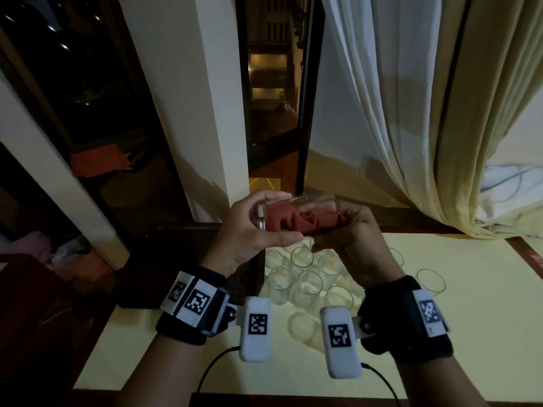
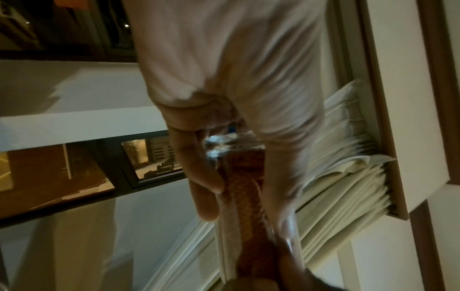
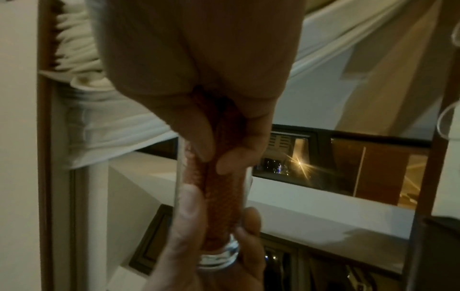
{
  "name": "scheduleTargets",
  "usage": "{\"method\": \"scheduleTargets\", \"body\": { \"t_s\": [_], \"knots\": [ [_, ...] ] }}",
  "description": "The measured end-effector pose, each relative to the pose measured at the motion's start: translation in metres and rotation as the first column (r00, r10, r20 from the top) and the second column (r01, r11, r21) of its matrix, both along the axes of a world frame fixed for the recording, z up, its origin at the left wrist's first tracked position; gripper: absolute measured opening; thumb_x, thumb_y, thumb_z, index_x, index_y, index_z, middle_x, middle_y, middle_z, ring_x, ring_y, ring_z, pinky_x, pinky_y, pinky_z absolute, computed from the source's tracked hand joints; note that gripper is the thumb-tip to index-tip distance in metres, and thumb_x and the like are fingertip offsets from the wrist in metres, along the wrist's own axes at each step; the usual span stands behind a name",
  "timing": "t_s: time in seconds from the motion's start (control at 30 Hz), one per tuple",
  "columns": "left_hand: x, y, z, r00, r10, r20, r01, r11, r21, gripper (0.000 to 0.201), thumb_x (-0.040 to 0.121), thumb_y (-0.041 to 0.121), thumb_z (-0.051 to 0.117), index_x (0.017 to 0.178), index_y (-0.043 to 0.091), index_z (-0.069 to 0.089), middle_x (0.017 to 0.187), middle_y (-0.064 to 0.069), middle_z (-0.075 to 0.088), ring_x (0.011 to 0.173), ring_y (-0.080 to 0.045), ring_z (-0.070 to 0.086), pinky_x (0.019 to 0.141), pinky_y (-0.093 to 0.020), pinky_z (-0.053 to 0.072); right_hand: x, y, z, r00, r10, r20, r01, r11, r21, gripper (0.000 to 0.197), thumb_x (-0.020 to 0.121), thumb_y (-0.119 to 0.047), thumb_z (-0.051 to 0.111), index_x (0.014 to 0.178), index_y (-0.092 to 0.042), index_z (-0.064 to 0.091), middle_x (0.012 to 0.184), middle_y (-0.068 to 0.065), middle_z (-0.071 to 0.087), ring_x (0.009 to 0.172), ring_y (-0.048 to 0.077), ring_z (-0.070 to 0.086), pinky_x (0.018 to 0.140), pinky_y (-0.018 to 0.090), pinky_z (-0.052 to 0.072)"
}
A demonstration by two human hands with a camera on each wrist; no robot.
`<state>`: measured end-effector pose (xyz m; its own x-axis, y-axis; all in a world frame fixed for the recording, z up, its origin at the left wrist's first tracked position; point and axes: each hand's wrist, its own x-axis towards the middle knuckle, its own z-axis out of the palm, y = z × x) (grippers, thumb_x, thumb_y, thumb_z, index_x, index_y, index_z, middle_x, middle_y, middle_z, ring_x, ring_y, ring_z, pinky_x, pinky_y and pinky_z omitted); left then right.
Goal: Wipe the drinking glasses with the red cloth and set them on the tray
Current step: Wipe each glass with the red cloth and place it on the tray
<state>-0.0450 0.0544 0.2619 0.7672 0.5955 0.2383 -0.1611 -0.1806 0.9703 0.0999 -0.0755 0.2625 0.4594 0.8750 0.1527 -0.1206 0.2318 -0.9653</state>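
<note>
Head view: left hand is gripping a clear glass sideways above the bench; right hand is gripping the red cloth stuffed inside. Left wrist: knitted cloth is filling the glass. Right wrist: fingers are pinching cloth at the rim.

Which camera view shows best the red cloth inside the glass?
The right wrist view: the red cloth fills the glass down to its thick base, sharp and close. The head view shows it bunched inside the glass, smaller, between both hands. The left wrist view shows it blurred.
</note>
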Motion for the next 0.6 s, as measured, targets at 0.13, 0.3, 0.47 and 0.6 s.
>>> {"method": "scheduleTargets", "body": {
  "t_s": [0.13, 0.3, 0.47, 0.6],
  "knots": [
    [0.0017, 0.0005, 0.0011, 1.0, -0.012, 0.023, 0.009, 0.992, 0.126, 0.069, 0.057, 0.001, 0.093, 0.116, 0.015, 0.063, 0.114, 0.005, 0.063, 0.102, -0.002, 0.066, 0.078, -0.017, 0.053, -0.0037, 0.0014, -0.0006, 1.0, -0.028, -0.001, 0.028, 0.999, 0.029, 0.03, 0.058, 0.002, 0.082, 0.084, -0.009, 0.072, 0.08, 0.006, 0.071, 0.067, 0.021, 0.063, 0.049, 0.025, 0.049],
    [0.002, 0.0003, -0.0006, 0.999, -0.018, -0.033, 0.016, 0.997, -0.076, 0.074, 0.05, 0.02, 0.096, 0.116, 0.02, 0.063, 0.103, 0.003, 0.071, 0.081, -0.012, 0.072, 0.066, -0.021, 0.055, -0.0027, 0.0079, -0.0015, 0.995, -0.095, 0.018, 0.092, 0.988, 0.127, 0.034, 0.046, 0.011, 0.079, 0.073, -0.011, 0.078, 0.079, 0.006, 0.075, 0.07, 0.02, 0.069, 0.054, 0.028, 0.054],
    [-0.0009, 0.003, -0.0002, 0.999, 0.03, -0.013, -0.031, 0.995, -0.099, 0.061, 0.057, 0.007, 0.093, 0.111, 0.014, 0.066, 0.094, -0.005, 0.073, 0.065, -0.015, 0.07, 0.056, -0.021, 0.055, -0.0059, 0.0092, -0.0011, 0.991, -0.05, 0.121, 0.036, 0.993, 0.113, 0.044, 0.062, 0.025, 0.071, 0.079, -0.016, 0.077, 0.08, -0.006, 0.074, 0.065, 0.007, 0.065, 0.052, 0.021, 0.049],
    [-0.0048, 0.0051, -0.0008, 0.998, 0.056, 0.004, -0.056, 0.992, 0.117, 0.067, 0.056, 0.004, 0.095, 0.115, 0.017, 0.066, 0.114, 0.001, 0.066, 0.101, -0.003, 0.067, 0.078, -0.016, 0.054, -0.0059, 0.0077, -0.0045, 0.998, 0.037, 0.056, -0.041, 0.997, 0.071, 0.033, 0.064, 0.008, 0.076, 0.085, -0.019, 0.076, 0.08, 0.002, 0.072, 0.062, 0.012, 0.06, 0.048, 0.023, 0.046]
  ]
}}
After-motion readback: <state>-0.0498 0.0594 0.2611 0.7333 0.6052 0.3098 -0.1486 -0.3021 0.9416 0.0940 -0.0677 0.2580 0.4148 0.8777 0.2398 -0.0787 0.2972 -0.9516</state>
